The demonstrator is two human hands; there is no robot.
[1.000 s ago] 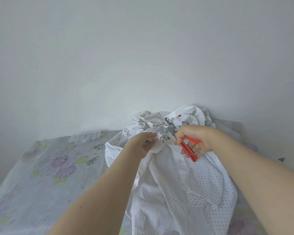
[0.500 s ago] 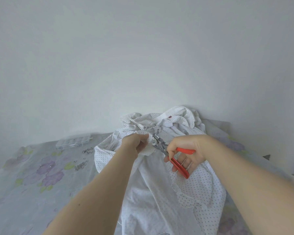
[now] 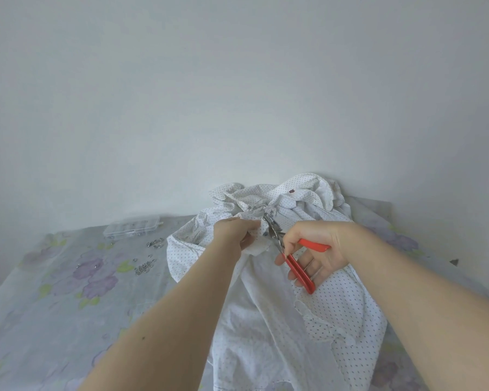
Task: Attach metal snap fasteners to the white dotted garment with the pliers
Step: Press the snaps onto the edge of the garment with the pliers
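Note:
The white dotted garment lies bunched on a floral sheet, piled up against the wall. My left hand pinches a fold of its fabric near the middle of the pile. My right hand holds red-handled pliers with the handles spread apart. Their metal jaws sit at the pinched fold, right beside my left fingers. Loose metal snap fasteners lie scattered on the sheet to the left of the garment.
A clear plastic compartment box stands at the back left near the wall. The floral sheet covers the surface. The white wall rises directly behind the garment.
The pliers' handles have spread wider in my right hand. The jaws have shifted from above the fold down onto it. My left hand keeps its pinch on the fabric.

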